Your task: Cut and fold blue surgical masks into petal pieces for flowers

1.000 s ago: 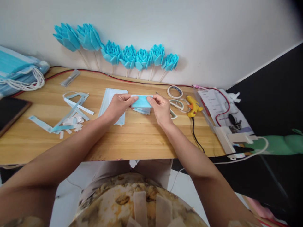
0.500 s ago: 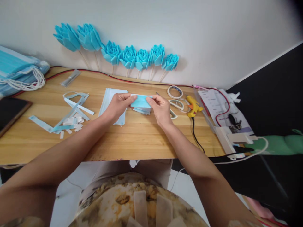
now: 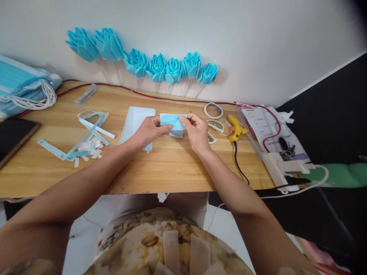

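Observation:
A small blue fabric piece (image 3: 171, 119), cut like mask material, is stretched between my two hands above the table. My left hand (image 3: 147, 131) pinches its left end, the thumb lying along the lower edge. At the right end my right hand (image 3: 196, 130) grips it, thumb on the front face. Just below lies a small pile of similar cut pieces (image 3: 177, 134), partly hidden by the held one. A stack of larger pale blue sheets (image 3: 134, 118) lies beside and partly behind my left hand.
Blue fabric flowers (image 3: 156, 68) on sticks lean against the wall. Strips and scraps (image 3: 91, 147) lie left, near a phone (image 3: 17, 137) and bundled masks (image 3: 24, 86). To the right are tape rolls (image 3: 213, 110), scissors (image 3: 215, 126), a yellow glue gun (image 3: 235, 129) and a power strip (image 3: 276, 172).
My left thumb has slid down and right along the piece's lower edge. My right thumb has shifted slightly on it. Both hands still hold the piece in nearly the same place.

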`<state>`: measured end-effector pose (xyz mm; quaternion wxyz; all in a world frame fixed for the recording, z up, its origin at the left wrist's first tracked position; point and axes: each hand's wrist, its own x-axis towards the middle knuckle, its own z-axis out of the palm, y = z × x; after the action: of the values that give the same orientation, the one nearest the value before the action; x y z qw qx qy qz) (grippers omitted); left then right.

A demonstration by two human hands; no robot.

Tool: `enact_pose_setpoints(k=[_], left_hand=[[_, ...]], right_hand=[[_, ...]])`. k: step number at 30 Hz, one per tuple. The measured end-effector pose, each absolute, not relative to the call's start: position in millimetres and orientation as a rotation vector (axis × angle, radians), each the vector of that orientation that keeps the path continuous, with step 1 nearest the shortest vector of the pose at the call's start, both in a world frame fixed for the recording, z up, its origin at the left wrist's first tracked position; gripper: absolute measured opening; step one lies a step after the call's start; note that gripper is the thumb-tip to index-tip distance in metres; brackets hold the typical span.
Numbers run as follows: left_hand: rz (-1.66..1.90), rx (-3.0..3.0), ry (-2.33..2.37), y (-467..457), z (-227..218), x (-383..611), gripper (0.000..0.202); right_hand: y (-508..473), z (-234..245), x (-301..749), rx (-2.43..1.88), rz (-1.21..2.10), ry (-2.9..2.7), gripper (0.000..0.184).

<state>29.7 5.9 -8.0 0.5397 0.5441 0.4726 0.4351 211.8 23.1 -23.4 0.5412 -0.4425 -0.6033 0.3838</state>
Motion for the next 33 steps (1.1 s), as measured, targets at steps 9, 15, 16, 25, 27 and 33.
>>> enact_pose_setpoints(k=[9, 15, 16, 25, 27, 33], left_hand=[[1.009, 1.622, 1.083, 5.6, -7.0, 26.5, 0.029], [1.254, 1.585, 1.173, 7.2, 9.4, 15.3, 0.042], [1.223, 1.623, 1.174, 6.4, 10.0, 16.1, 0.039], [1.225, 1.575, 1.166, 2.3, 3.3, 27.7, 0.015], [1.244, 1.391, 1.071, 2.9, 2.0, 28.0, 0.018], [1.293, 1.168, 0.976, 8.5, -7.0, 25.8, 0.018]], right_hand=[[23.7, -20.2, 212.6, -1.012, 0.889, -1.412, 0.029], [16.0, -13.4, 211.7, -1.032, 0.757, -1.603, 0.020], [14.3, -11.8, 211.0, -1.029, 0.727, -1.639, 0.019], [12.2, -14.4, 206.6, -0.963, 0.867, -1.712, 0.033], [14.5, -18.5, 206.4, -0.914, 0.936, -1.708, 0.046], [25.2, -26.1, 211.9, -0.920, 0.953, -1.682, 0.043]])
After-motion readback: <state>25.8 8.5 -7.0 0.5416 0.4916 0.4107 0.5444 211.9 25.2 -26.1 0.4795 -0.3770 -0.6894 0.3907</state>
